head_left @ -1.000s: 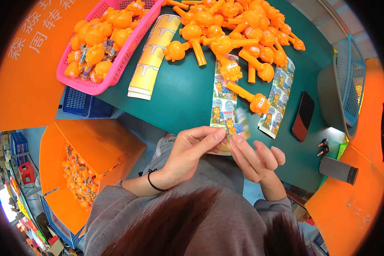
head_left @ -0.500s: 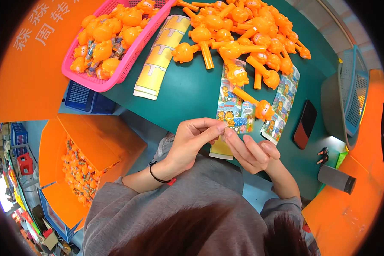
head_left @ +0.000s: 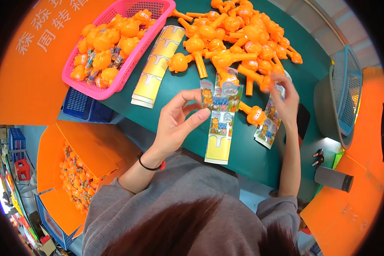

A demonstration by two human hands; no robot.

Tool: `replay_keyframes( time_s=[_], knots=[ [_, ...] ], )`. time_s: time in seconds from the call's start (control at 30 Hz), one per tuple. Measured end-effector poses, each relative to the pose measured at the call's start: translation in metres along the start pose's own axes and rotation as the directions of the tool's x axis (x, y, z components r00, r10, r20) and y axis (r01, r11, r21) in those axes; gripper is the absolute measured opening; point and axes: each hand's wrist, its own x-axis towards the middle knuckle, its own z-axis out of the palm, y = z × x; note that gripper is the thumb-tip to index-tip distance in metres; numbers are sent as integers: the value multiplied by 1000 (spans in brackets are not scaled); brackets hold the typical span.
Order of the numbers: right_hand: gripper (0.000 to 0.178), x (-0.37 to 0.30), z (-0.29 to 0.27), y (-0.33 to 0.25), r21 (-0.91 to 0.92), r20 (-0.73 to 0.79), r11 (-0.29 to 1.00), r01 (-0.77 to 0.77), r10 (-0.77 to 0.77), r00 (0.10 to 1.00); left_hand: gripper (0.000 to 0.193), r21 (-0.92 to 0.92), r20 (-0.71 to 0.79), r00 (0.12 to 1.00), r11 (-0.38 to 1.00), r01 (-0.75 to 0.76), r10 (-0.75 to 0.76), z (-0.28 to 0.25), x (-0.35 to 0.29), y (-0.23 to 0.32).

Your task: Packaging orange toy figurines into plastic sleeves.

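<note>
A small printed cartoon-cat sticker sheet is pinched between the thumb and fingers of my left hand, raised over a strip of the same printed sheets on the table. Farther right, my right hand reaches to an orange plastic cat-head toy with a stick handle. Its thumb and fingers close round the head, slightly smeared by motion. Another cat-head toy lies between the strip and a second printed strip, which is partly behind my right hand.
Many orange toys are heaped on the green table. A pink basket of toys and a yellow strip are at left. A phone, grey cylinder and basin sit at right. An orange box holds more toys.
My hands have parted. The left has lifted the sticker sheet up and left; the right has moved away and up to the cat-head toy. The view has shifted slightly.
</note>
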Motion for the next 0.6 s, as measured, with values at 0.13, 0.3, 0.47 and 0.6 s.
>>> replay_keyframes(
  time_s=[0.13, 0.3, 0.47, 0.6],
  knots=[
    [42, -14, 3, -31, -371, -50, 877, 306, -348, 936, 33, 75, 20, 990, 987, -143, 142, 10, 14, 6],
    [46, -26, 10, -23, -353, 76, 928, 118, -97, 992, 31, -67, -24, 999, 997, 43, -45, 16, 20, -2],
    [27, -39, 2, -49, -43, 9, 997, 59, -59, 998, 48, 53, 34, 998, 997, -61, 60, 24, 23, 0],
    [17, -52, -4, -75, 264, 285, 926, -272, 194, 939, 71, 420, 215, 975, 896, -148, 60, 38, 21, 11]
  ],
)
